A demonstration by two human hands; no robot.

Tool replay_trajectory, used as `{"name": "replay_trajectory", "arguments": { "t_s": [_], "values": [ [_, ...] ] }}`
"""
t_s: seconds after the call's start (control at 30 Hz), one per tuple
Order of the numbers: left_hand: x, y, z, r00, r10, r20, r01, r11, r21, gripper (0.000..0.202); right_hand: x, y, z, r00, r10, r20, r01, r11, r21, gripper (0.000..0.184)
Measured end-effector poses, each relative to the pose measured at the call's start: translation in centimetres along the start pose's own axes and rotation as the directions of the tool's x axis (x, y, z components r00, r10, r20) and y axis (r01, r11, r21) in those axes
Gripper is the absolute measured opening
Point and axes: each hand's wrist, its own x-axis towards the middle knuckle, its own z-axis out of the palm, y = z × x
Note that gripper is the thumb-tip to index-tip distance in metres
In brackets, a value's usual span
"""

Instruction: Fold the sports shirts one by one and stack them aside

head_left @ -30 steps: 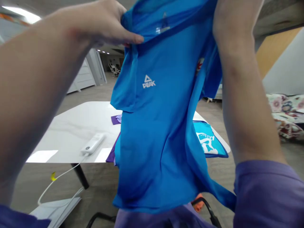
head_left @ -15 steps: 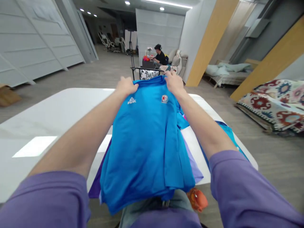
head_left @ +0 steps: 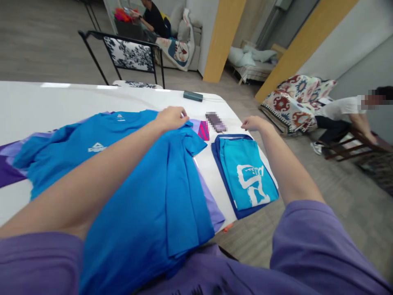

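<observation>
A bright blue sports shirt (head_left: 147, 176) with a white logo lies spread on the white table (head_left: 46, 106), its hem hanging over the near edge toward me. It lies on top of a purple garment (head_left: 211, 205). My left hand (head_left: 171, 117) rests on the shirt's right shoulder with its fingers curled into the fabric. My right hand (head_left: 253, 122) hovers free just past the far edge of a folded turquoise garment (head_left: 245, 172) with a white print, which lies on a dark blue one. Its fingers are loosely apart and hold nothing.
A small pink striped item (head_left: 203, 130), a blurred dark object (head_left: 216, 121) and a dark slim box (head_left: 193, 96) lie at the table's far right. A black-framed chair (head_left: 129, 53) stands behind the table. One person sits far back (head_left: 152, 16), another bends at the right (head_left: 344, 114).
The shirt went from held up in the air to laid flat on the table. My right hand let go of it and moved right over the folded turquoise garment; my view swung right.
</observation>
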Motion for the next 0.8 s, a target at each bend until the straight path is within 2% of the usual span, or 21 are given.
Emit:
{"name": "replay_trajectory", "arguments": {
  "t_s": [0.1, 0.17, 0.27, 0.37, 0.47, 0.57, 0.63, 0.7, 0.8],
  "values": [
    [0.1, 8.6, 6.2, 0.99, 0.078, 0.121, -0.064, 0.992, -0.111, 0.035, -2.5, 3.9, 2.5, 0.986, -0.013, 0.168, 0.006, 0.999, 0.038, 0.039],
    [-0.2, 12.4, 9.7, 0.982, 0.083, 0.169, -0.058, 0.987, -0.148, 0.033, -3.9, 5.4, 4.0, 0.987, -0.057, 0.153, 0.047, 0.997, 0.067, 0.041],
    [-0.6, 15.4, 12.7, 0.972, 0.062, 0.228, -0.011, 0.976, -0.219, 0.027, -5.6, 7.0, 5.6, 0.993, -0.094, 0.066, 0.087, 0.991, 0.104, 0.033],
    [-1.0, 16.7, 12.9, 0.966, 0.032, 0.258, 0.054, 0.947, -0.318, 0.02, -7.5, 8.1, 6.3, 0.985, -0.175, 0.002, 0.172, 0.969, 0.176, 0.024],
    [-2.0, 18.3, 11.1, 0.961, 0.002, 0.277, 0.127, 0.886, -0.447, 0.028, -10.1, 9.1, 5.6, 0.969, -0.204, -0.136, 0.237, 0.924, 0.302, 0.024],
    [-3.8, 20.4, 7.6, 0.965, -0.009, 0.261, 0.162, 0.806, -0.569, 0.04, -13.7, 10.4, 3.7, 0.968, -0.078, -0.238, 0.2, 0.817, 0.541, 0.031],
    [-5.2, 22.0, 4.6, 0.975, -0.013, 0.221, 0.152, 0.762, -0.629, 0.045, -16.5, 11.4, 1.6, 0.958, 0.017, -0.287, 0.187, 0.721, 0.667, 0.035],
    [-6.7, 23.9, 1.1, 0.985, -0.012, 0.171, 0.125, 0.733, -0.669, 0.045, -19.7, 12.1, -1.2, 0.929, 0.075, -0.363, 0.228, 0.655, 0.72, 0.034],
    [-9.4, 27.2, -5.0, 0.999, -0.012, 0.037, 0.035, 0.715, -0.699, 0.039, -25.2, 11.9, -6.6, 0.852, 0.114, -0.511, 0.339, 0.624, 0.704, 0.032]
  ]
}}
